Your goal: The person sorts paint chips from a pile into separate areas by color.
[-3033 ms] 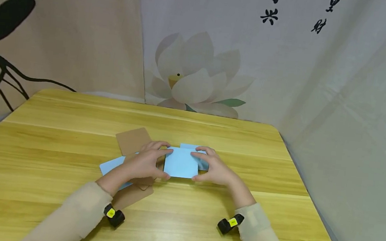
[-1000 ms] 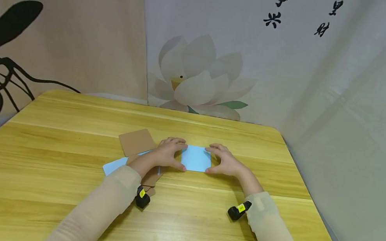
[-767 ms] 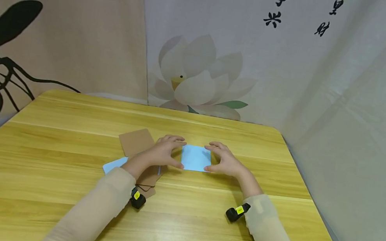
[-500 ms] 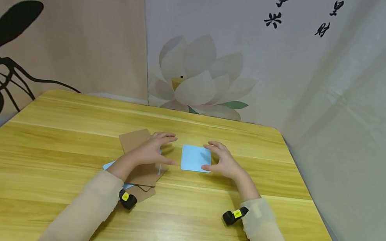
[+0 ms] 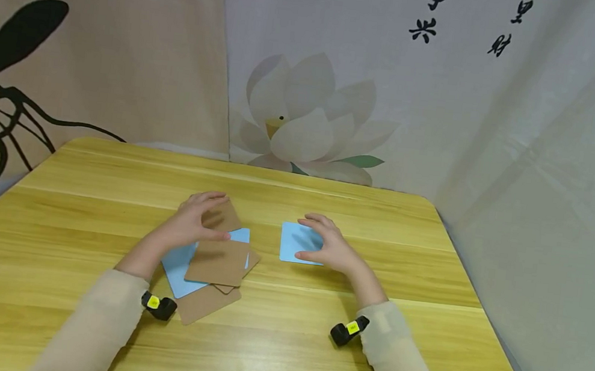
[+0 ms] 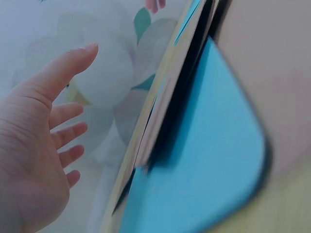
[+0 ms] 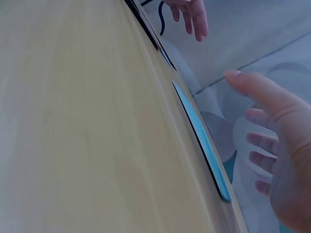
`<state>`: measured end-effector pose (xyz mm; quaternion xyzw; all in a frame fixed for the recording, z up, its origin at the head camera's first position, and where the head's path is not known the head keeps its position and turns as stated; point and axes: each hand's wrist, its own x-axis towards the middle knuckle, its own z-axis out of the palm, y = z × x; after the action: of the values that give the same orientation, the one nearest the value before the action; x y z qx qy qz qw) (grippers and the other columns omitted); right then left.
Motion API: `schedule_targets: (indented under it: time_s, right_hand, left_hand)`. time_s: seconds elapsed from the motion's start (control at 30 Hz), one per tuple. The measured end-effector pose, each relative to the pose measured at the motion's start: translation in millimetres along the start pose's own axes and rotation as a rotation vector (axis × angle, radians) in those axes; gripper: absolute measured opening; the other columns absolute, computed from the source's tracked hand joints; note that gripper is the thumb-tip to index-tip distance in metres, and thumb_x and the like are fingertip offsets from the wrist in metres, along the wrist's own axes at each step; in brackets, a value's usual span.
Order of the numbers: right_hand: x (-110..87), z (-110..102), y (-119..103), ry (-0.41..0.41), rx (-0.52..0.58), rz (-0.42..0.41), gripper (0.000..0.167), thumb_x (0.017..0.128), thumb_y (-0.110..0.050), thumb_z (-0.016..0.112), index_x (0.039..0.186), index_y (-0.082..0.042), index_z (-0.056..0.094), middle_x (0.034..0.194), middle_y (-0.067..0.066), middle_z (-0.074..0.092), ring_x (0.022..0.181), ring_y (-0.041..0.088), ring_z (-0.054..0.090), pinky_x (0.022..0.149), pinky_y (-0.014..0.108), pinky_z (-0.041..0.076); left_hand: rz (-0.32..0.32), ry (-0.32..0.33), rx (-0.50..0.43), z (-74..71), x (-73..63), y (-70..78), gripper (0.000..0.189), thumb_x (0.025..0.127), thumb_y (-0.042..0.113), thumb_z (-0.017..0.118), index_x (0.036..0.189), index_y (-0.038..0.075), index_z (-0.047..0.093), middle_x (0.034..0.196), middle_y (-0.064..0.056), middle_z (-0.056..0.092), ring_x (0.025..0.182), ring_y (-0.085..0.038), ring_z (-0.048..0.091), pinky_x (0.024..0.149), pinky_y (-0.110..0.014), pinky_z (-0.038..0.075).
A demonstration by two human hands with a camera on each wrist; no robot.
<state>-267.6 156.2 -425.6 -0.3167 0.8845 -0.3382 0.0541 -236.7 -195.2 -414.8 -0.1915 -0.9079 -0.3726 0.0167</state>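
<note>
My left hand hovers, fingers apart and holding nothing, over a loose pile of brown and light-blue square cards. On top of the pile lies a brown card; a blue card sticks out from under it on the left. The left wrist view shows the hand's thumb and fingers spread above the cards. My right hand hangs over the right part of a separate blue card lying flat. In the right wrist view, a gap shows between the hand and that blue card.
The wooden table runs back to a cloth backdrop with a lotus print. Brown cards also stick out at the pile's back and front, one brown card nearest me. Each sleeve carries a black wrist camera.
Both hands first brought blue cards together into one square at the right, then let go. My left hand has moved left over the pile; my right hand has drifted slightly left.
</note>
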Motion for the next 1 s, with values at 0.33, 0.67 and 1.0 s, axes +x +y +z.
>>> schedule_targets:
  time_s: [0.33, 0.67, 1.0]
  right_hand:
    - [24.3, 17.8, -18.1, -0.037, 0.029, -0.059, 0.076, 0.079, -0.032, 0.079, 0.144, -0.012, 0.045, 0.149, 0.009, 0.032, 0.137, 0.028, 0.024, 0.104, 0.056, 0.026]
    - [48.6, 36.5, -33.0, -0.089, 0.037, -0.040, 0.077, 0.081, -0.036, 0.077, 0.146, -0.015, 0.041, 0.152, 0.009, 0.029, 0.139, 0.029, 0.021, 0.105, 0.055, 0.026]
    - [71.4, 50.3, -46.5, -0.101, 0.031, -0.024, 0.079, 0.081, -0.038, 0.076, 0.147, -0.015, 0.039, 0.153, 0.008, 0.027, 0.140, 0.028, 0.019, 0.107, 0.054, 0.024]
  left_hand:
    - [-0.088, 0.032, -0.004, -15.1, -17.5, -25.7, 0.094, 0.076, 0.041, 0.080, 0.148, 0.002, 0.033, 0.153, -0.017, 0.023, 0.138, -0.042, 0.014, 0.099, -0.069, 0.020]
    - [-0.187, 0.024, -0.032, -17.5, -28.1, -41.6, 0.098, 0.079, 0.045, 0.077, 0.149, -0.001, 0.026, 0.153, -0.024, 0.017, 0.138, -0.048, 0.010, 0.099, -0.071, 0.019]
    - [-0.242, 0.047, 0.010, -12.1, -29.4, -49.6, 0.105, 0.076, 0.053, 0.075, 0.150, 0.000, 0.024, 0.153, -0.025, 0.016, 0.137, -0.050, 0.009, 0.098, -0.071, 0.018]
